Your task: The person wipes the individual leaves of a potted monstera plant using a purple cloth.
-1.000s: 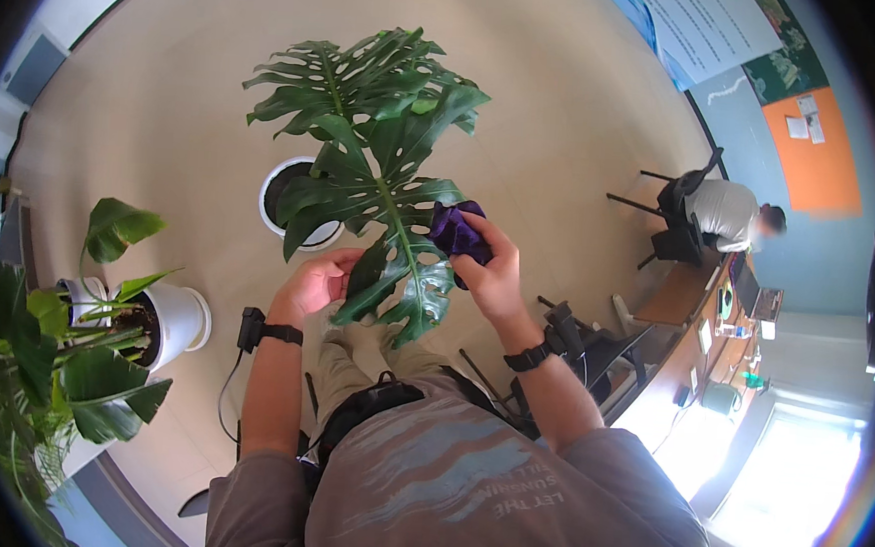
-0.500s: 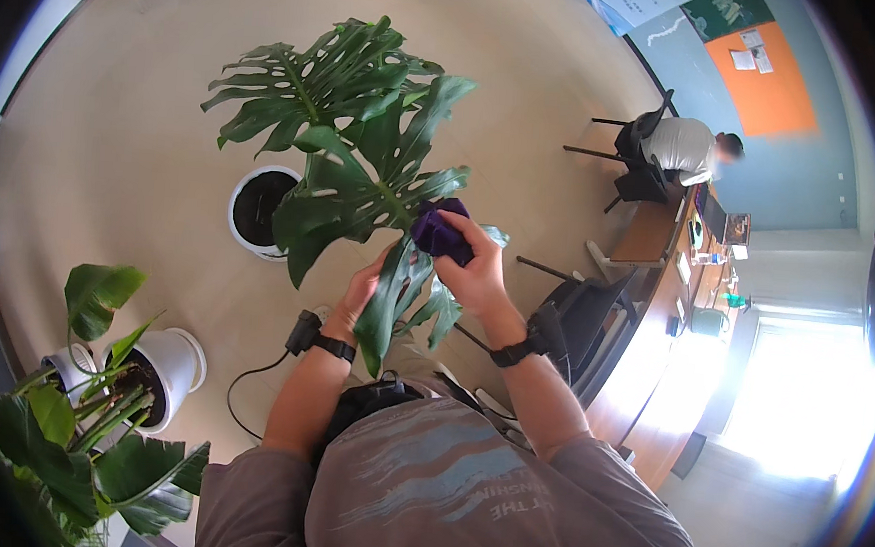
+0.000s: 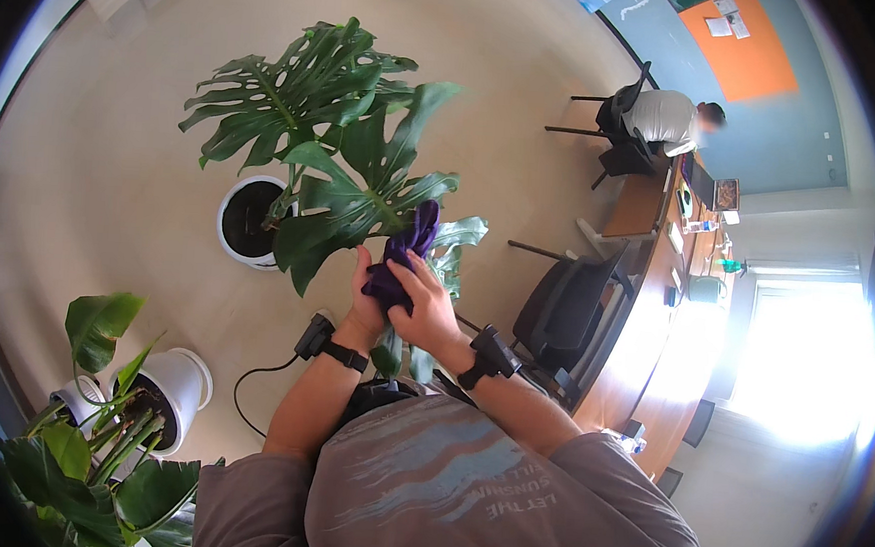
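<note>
A dark purple cloth (image 3: 408, 257) is bunched over a monstera leaf (image 3: 454, 246) close in front of my body. My right hand (image 3: 425, 311) presses the cloth down from above, its fingers bent over it. Against the cloth's left side is my left hand (image 3: 364, 299), its thumb pointing up and its other fingers hidden under the cloth and leaf. Most of that leaf is covered; its lower tips show below my hands. Just beyond it spreads another large split monstera leaf (image 3: 367, 199).
The monstera's white pot (image 3: 225, 230) stands on the beige floor. More potted plants (image 3: 175, 388) are at the lower left. To the right are a black chair (image 3: 565, 311) and a long wooden desk (image 3: 643, 356). A seated person (image 3: 662, 119) leans over its far end.
My right hand and the cloth have moved left and nearer my body, closing up to my left hand. The cloth now covers more of the near leaf. The view has shifted slightly.
</note>
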The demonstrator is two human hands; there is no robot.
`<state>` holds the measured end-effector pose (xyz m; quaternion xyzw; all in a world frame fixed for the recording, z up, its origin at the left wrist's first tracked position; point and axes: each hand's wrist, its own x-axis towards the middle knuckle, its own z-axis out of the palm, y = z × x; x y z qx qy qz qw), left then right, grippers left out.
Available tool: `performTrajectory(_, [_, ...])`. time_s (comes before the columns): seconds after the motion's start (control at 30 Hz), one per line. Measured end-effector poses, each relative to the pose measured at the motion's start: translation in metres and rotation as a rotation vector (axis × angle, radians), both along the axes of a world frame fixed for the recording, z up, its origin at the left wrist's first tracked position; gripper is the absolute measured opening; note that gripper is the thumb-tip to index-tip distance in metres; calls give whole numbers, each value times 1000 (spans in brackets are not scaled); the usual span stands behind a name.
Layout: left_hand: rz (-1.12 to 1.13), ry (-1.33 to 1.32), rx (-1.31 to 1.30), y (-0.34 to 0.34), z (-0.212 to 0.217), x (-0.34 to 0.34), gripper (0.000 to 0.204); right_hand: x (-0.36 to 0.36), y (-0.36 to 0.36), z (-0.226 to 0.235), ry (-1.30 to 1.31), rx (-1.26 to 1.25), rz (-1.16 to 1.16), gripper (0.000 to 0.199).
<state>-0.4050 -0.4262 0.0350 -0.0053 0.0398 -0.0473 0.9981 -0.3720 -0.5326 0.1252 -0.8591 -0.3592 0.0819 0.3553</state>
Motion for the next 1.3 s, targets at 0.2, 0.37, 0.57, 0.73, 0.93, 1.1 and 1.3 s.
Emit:
performTrajectory(0.2, [15,-16,-124,-2,-6,9,90,-31,-9,-4,37,59,-17,60])
performTrajectory(0.37, [-4,259,-45,5,18,7,85,-49,-15,8,130,55,12,64])
performTrajectory(0.57, [7,254,-5,5,30,4,82,-59,-18,13,146,65,13,62])
performTrajectory(0.73, [51,233,90,15,3,2,70,-63,-26,33,502,102,-13,54])
performTrajectory(0.93, [-41,163,158,22,-8,9,61,-43,-49,50,1043,331,-250,53])
performTrajectory(1.1, [-223,135,262,27,22,-12,68,-16,-64,65,825,611,-535,55])
performTrajectory(1.3, [-370,35,12,33,8,-36,69,-5,-56,71,626,576,-555,56])
